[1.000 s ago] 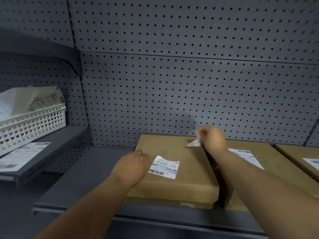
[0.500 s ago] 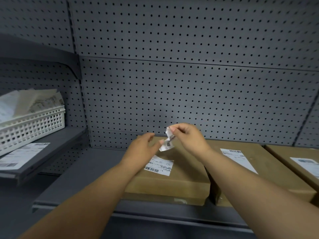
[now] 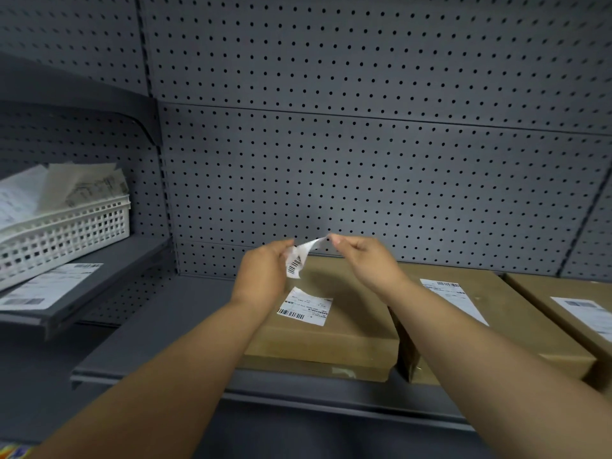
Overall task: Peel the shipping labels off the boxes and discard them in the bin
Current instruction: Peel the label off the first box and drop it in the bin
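My fingers (image 3: pixel 334 240) on both hands pinch the torn label strip (image 3: pixel 299 260); I'd carry it to the white basket (image 3: pixel 66 231) at far left, nearer my left hand (image 3: pixel 265 273).

A torn white label scrap (image 3: pixel 299 260), barcode showing, hangs stretched above the nearest brown box (image 3: pixel 334 326). On that box's top lies the ragged remaining label (image 3: pixel 306 307), flat, barcode along its near edge.

A single head-worn wide-angle view looks forward and slightly down, close over the shelf (image 3: pixel 159 329), facing the pegboard wall (image 3: pixel 364 160).
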